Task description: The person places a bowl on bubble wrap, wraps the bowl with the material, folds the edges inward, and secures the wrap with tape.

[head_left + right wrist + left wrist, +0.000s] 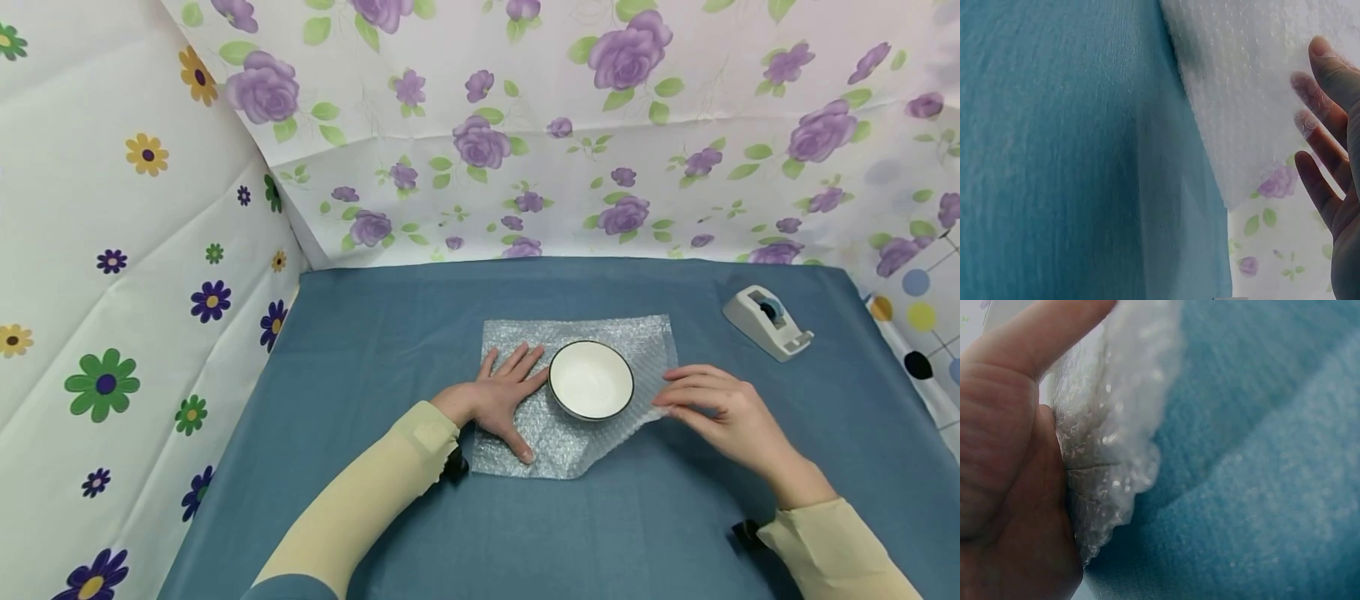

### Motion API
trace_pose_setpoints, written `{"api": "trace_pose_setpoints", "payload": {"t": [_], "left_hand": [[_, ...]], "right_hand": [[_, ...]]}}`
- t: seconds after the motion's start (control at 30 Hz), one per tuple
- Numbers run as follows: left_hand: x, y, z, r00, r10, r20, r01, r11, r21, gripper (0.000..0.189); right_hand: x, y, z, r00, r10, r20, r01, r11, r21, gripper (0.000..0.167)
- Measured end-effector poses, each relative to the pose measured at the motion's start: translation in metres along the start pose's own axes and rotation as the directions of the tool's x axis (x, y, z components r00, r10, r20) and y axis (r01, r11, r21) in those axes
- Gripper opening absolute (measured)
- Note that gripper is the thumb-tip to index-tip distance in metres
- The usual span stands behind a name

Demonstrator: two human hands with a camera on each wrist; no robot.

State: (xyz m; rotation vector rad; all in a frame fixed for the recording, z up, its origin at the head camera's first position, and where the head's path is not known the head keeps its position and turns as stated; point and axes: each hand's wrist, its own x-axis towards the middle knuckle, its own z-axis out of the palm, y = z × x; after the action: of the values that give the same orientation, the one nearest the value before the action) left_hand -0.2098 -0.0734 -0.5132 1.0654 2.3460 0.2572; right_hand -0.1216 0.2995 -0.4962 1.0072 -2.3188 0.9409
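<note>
White and glossy, with a thin dark rim, the bowl (591,380) sits upright on a sheet of bubble wrap (543,462) spread over the blue-covered desk (600,542). Left of the bowl, the left hand (506,402) rests flat on the wrap, fingers spread wide and the tip of one beside the bowl's wall. Right of the bowl, the right hand (712,408) pinches the sheet's edge between thumb and fingertips, with that side raised off the desk. Farther off, beyond the bowl to the right, stands a tape dispenser (768,322). Judging by its sheen, the bowl is probably glazed ceramic or enamel: stiff, fairly light, slick under dry skin and liable to chip if knocked. Its surest hold would be two hands around opposite sides, just below the rim. The wrap looks nearly weightless, limp and springy; a corner well out from the bowl, pinched gently, should give the best grip, since a hard tug might drag the bowl along.
</note>
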Motion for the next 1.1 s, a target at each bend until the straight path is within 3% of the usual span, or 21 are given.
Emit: {"api": "trace_pose_setpoints", "payload": {"t": [0.17,0.3,0.7,1.1], "left_hand": [[0.001,-0.003,0.003,1.000,0.018,-0.012,-0.018,1.000,-0.013,0.145],[0.002,-0.004,0.007,1.000,0.023,-0.009,-0.023,0.999,-0.042,0.144],[-0.005,0.007,-0.003,1.000,0.001,-0.002,-0.001,0.998,0.060,0.140],[-0.006,0.006,-0.006,1.000,0.007,-0.002,-0.007,0.999,0.050,0.139]], "right_hand": [[0.002,0.000,0.001,0.996,0.080,0.026,-0.080,0.996,-0.026,0.041],[0.006,0.001,0.004,0.996,0.091,0.013,-0.091,0.996,-0.022,0.040],[0.018,-0.001,0.009,0.997,0.061,-0.046,-0.061,0.998,0.017,0.033],[0.028,-0.001,0.011,0.997,0.020,-0.077,-0.018,0.999,0.030,0.033]]}}
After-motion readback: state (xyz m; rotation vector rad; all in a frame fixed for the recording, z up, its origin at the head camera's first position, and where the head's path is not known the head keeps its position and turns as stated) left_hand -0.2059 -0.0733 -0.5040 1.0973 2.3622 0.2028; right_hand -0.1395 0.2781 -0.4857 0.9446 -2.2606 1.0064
